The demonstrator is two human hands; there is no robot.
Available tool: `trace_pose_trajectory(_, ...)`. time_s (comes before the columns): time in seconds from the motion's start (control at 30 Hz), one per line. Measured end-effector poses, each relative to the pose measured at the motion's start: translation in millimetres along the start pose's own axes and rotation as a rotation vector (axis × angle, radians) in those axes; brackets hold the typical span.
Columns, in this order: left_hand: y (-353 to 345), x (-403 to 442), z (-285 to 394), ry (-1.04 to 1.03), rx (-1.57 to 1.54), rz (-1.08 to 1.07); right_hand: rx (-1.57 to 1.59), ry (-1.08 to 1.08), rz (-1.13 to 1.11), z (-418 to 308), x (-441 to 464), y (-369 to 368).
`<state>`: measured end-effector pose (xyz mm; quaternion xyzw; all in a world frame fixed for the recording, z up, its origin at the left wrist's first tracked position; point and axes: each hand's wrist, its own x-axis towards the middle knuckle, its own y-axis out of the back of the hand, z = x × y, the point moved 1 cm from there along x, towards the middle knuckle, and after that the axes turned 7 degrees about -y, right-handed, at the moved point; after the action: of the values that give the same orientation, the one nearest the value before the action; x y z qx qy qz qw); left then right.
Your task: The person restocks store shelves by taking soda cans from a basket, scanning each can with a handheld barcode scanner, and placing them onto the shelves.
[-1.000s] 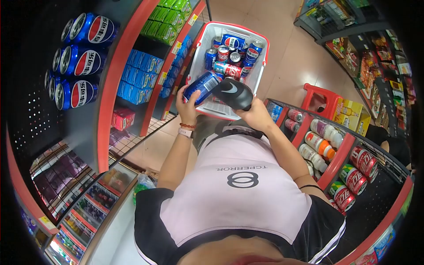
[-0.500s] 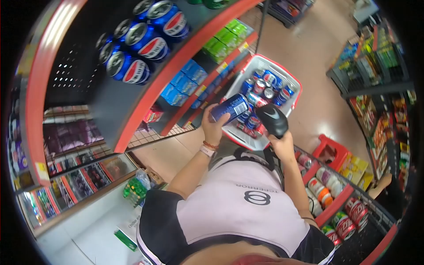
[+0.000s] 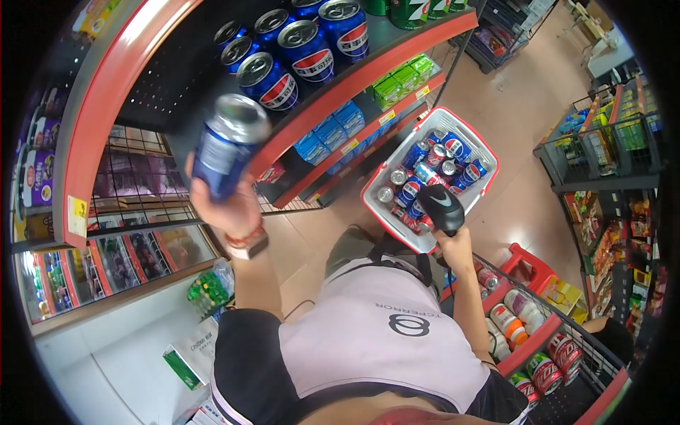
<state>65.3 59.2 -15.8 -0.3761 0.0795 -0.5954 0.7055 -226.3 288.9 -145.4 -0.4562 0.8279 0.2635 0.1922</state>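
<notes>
My left hand (image 3: 228, 210) is wrapped round a blue can (image 3: 229, 146), held upright in front of the shelf and slightly blurred. Several blue cola cans (image 3: 306, 53) stand in rows on the dark upper shelf, up and to the right of the held can. A black handheld scanner (image 3: 442, 207) is gripped in my right hand (image 3: 454, 244), over the near right side of a white basket with a red rim (image 3: 489, 170). Inside the basket lie several blue cans (image 3: 457, 147) and some red ones.
Below the cola shelf are blue boxes (image 3: 329, 133) and green boxes (image 3: 402, 81). A red stool (image 3: 525, 263) stands on the floor at the right. Bottles (image 3: 508, 324) and red cans (image 3: 564, 353) fill a rack at lower right. A green-and-white carton (image 3: 190, 354) is at lower left.
My left hand has carried the blue can away from the basket, left to the shelf, and the can is now upright. The scanner stays in my right hand by the basket. The view has shifted.
</notes>
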Motion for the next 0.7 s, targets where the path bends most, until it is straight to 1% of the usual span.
trace_pose_trajectory(0.07, 11, 37, 16, 0.014, 0.088, -0.043, 0.005, 0.034, -0.023, 2, -6, -11)
trace_pose_trajectory(0.13, 8, 71, 23, -0.047, 0.178, 0.08, -0.051, 0.067, -0.049, 2, -13, -19)
trace_pose_trajectory(0.17, 7, 89, 24, -0.06, 0.192, 0.107, -0.068, 0.038, -0.071, 7, -13, -23)
trace_pose_trajectory(0.23, 16, 131, 24, 0.005, 0.186, -0.009, -0.072, 0.035, -0.076, 8, -18, -28)
trace_pose_trajectory(0.27, 15, 154, 18, -0.054, 0.251, -0.007, -0.076, 0.026, -0.079, 8, -20, -31)
trace_pose_trajectory(0.3, -2, 160, 15, -0.137, 0.288, 0.023, -0.076, 0.03, -0.078, 8, -21, -32)
trace_pose_trajectory(0.43, -33, 214, -12, -0.186, 0.337, -0.043, -0.081, 0.079, -0.043, 8, -25, -34)
trace_pose_trajectory(0.5, -37, 245, -25, -0.387, 0.802, -0.422, -0.089, 0.078, -0.019, 8, -28, -32)
trace_pose_trajectory(0.53, -39, 248, -29, -0.387, 0.793, -0.428, -0.089, 0.06, -0.024, 8, -28, -30)
trace_pose_trajectory(0.63, -63, 267, -48, -0.298, 0.865, -0.504, -0.079, 0.029, -0.005, 15, -28, -24)
trace_pose_trajectory(0.7, -105, 274, -82, -0.239, 0.914, -0.556, -0.07, 0.016, 0.017, 22, -28, -20)
